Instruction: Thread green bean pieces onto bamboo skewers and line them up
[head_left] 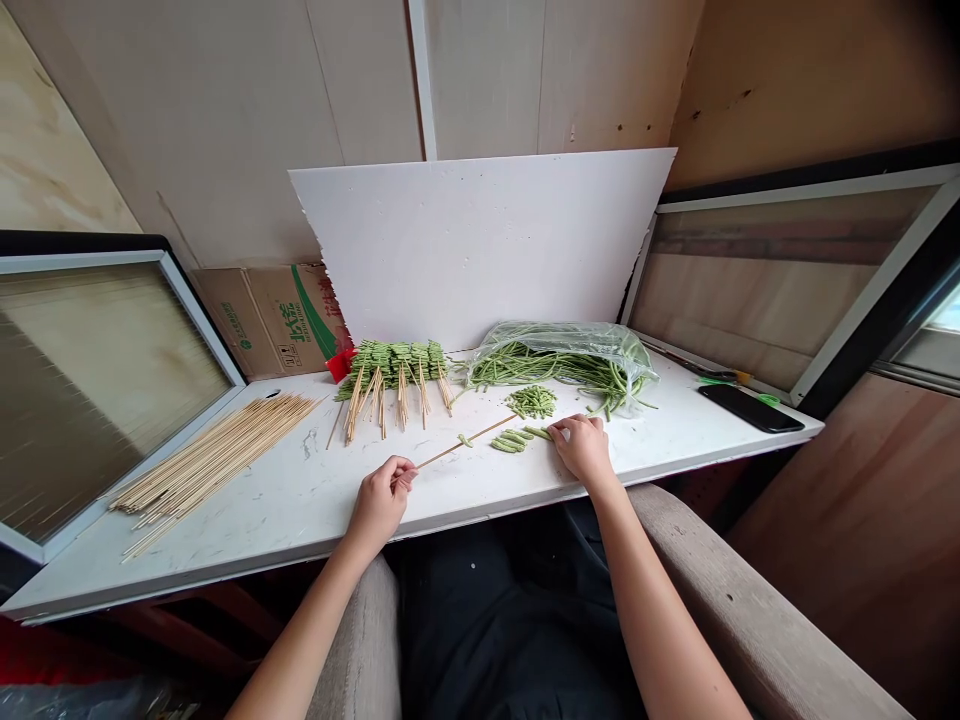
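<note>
Near the front edge of the white surface (457, 495), the left hand (381, 497) has its grip closed on the near end of a bamboo skewer (442, 456), which slants away to the right with one green bean piece (465, 440) crosswise on its shaft, clear of the fingers. Right of the skewer lies a cluster of bean pieces (510, 441). The right hand (583, 447) touches its right end; whether that grip has closed on one, I cannot tell.

white table (292, 495) bearing loose skewers (217, 460), loaded skewers (394, 365), bagged beans (559, 368), bean pieces (531, 402), phone (750, 409)
</note>
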